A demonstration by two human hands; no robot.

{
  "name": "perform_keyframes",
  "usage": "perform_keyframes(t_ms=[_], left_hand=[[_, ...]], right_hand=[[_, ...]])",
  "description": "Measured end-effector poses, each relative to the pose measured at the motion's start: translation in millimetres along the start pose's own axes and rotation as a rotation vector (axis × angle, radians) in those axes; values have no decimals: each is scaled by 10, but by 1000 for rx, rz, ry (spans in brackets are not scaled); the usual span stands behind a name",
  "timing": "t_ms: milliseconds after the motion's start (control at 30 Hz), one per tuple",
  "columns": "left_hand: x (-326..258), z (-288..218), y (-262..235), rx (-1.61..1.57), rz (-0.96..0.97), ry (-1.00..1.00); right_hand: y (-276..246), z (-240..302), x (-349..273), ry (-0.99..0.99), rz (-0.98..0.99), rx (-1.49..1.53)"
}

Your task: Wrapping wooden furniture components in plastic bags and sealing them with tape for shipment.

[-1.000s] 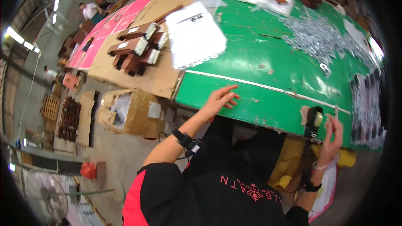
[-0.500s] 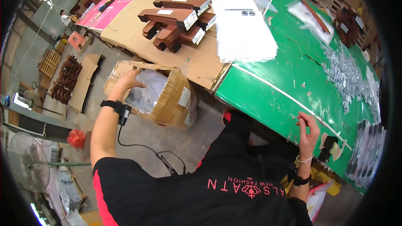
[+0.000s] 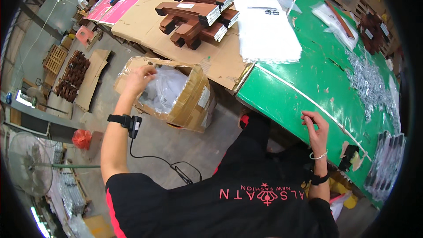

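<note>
Reaching over the carton (image 3: 188, 101), the left hand (image 3: 139, 79) leaves its grip impossible to tell; the right hand (image 3: 318, 133) has parted fingers.

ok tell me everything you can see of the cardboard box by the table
The brown cardboard box looks worn, its wall patched with shiny tape and bearing a white label. It stands open-topped beside the cardboard-covered table, with translucent, whitish plastic inside. The left grip is over its opening; contact is unclear, as is what supports the box.

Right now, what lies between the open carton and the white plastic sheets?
In the head view, a stretch of brown cardboard lies between the carton and the white plastic sheets.
</note>
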State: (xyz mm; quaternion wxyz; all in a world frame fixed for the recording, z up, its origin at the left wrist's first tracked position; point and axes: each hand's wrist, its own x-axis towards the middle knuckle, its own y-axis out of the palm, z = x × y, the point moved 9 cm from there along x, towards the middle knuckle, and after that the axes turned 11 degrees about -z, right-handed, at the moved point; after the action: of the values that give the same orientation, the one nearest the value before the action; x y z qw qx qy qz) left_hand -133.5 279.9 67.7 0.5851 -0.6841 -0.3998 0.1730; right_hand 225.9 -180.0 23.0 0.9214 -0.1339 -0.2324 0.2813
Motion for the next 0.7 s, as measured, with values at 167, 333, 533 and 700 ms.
perform_keyframes(t_ms=[167,333,533,700], left_hand=[[-18,-596,509,168,129,296],[162,-392,637,282,78,326],[88,-373,-151,-242,-126,24],[-39,-671,-759,-116,-348,238]], right_hand=[[-67,-95,-61,28,-11,36],[-144,-200,-131,71,-23,55],[-248,-574,-188,277,-96,244],[-90,-577,-55,293,-49,240]])
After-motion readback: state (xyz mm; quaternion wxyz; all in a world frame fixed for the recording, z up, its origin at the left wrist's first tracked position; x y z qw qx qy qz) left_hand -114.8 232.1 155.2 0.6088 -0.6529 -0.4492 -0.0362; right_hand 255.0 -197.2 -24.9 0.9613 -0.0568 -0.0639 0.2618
